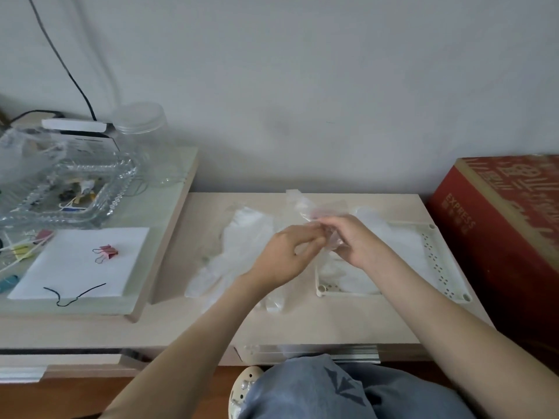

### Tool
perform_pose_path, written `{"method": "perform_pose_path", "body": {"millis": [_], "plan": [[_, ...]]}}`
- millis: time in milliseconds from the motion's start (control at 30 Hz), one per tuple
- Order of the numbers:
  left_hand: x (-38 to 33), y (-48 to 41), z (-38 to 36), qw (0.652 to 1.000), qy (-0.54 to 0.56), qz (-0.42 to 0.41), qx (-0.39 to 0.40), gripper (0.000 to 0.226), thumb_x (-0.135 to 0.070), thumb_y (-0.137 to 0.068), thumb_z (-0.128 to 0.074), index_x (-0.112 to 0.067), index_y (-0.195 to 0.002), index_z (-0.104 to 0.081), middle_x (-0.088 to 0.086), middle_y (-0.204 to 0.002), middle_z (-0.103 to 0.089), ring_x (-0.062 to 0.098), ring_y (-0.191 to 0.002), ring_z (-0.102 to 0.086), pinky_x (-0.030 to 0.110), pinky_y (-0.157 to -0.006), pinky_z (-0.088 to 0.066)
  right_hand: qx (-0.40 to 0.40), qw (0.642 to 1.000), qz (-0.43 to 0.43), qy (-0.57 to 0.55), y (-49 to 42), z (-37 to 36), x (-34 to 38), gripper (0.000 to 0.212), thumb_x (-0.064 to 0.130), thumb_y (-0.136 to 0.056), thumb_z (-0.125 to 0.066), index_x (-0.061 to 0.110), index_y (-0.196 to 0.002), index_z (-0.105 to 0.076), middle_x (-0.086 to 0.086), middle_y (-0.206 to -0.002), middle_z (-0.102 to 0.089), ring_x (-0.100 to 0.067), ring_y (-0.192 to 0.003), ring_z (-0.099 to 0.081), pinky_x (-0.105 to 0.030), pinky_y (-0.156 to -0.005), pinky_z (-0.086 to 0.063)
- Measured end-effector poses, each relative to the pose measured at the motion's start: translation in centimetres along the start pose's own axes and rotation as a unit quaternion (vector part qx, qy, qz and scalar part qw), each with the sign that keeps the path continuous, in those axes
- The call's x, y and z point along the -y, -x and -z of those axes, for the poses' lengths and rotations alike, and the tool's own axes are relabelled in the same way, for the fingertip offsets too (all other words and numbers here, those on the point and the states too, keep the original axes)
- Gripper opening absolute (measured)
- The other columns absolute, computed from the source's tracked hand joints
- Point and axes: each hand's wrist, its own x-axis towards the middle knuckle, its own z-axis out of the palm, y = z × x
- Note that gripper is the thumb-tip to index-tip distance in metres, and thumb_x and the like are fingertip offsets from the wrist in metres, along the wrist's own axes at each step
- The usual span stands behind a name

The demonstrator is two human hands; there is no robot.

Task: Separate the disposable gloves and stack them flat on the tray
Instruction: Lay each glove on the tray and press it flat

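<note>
A clear disposable glove (305, 208) is held up above the low table, between both hands. My left hand (284, 255) pinches its lower part with thumb and fingertips. My right hand (354, 240) grips the same glove from the right side. A loose pile of clear gloves (239, 246) lies on the table left of my hands. The white perforated tray (438, 255) sits to the right with flat gloves (393, 246) lying in it; my right forearm crosses its near edge.
A red cardboard box (499, 219) stands against the tray's right side. On the raised shelf at left are a glass dish (69, 189), a clear jar (142, 131), white paper with a pink binder clip (106, 252), and a black cord. My knee is below the table's front edge.
</note>
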Motion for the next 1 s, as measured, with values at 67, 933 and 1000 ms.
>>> {"method": "perform_pose_path", "body": {"millis": [67, 933, 1000], "plan": [[0.4, -0.6, -0.1, 0.986, 0.085, 0.099, -0.100, 0.016, -0.025, -0.095, -0.057, -0.021, -0.103, -0.070, -0.014, -0.108, -0.067, -0.007, -0.104, -0.054, 0.013, -0.091, -0.039, 0.008, 0.998, 0.015, -0.056, 0.2, 1.4, 0.2, 0.021, 0.002, -0.096, -0.046, 0.003, -0.105, -0.065, -0.012, -0.083, -0.071, -0.021, -0.071, -0.069, -0.028, -0.064, -0.052], [5.5, -11.7, -6.4, 0.887, 0.343, 0.306, 0.031, 0.019, -0.021, -0.097, -0.052, -0.014, -0.080, -0.054, 0.000, -0.081, -0.072, 0.013, -0.072, -0.067, 0.026, -0.073, -0.048, -0.150, 0.959, 0.106, -0.215, -1.5, 14.6, -3.0, 0.030, 0.027, -0.103, -0.039, 0.013, -0.106, -0.065, -0.004, -0.091, -0.072, -0.018, -0.086, -0.070, -0.028, -0.077, -0.057], [5.6, -12.0, -6.9, 0.881, 0.351, 0.314, 0.047, 0.020, -0.030, -0.098, -0.050, -0.014, -0.087, -0.055, 0.003, -0.088, -0.071, 0.016, -0.079, -0.068, 0.026, -0.076, -0.050, -0.167, 0.952, 0.110, -0.232, -1.5, 14.6, -3.4, 0.030, 0.030, -0.104, -0.038, 0.014, -0.108, -0.064, -0.004, -0.093, -0.073, -0.018, -0.090, -0.071, -0.030, -0.080, -0.056]]}}
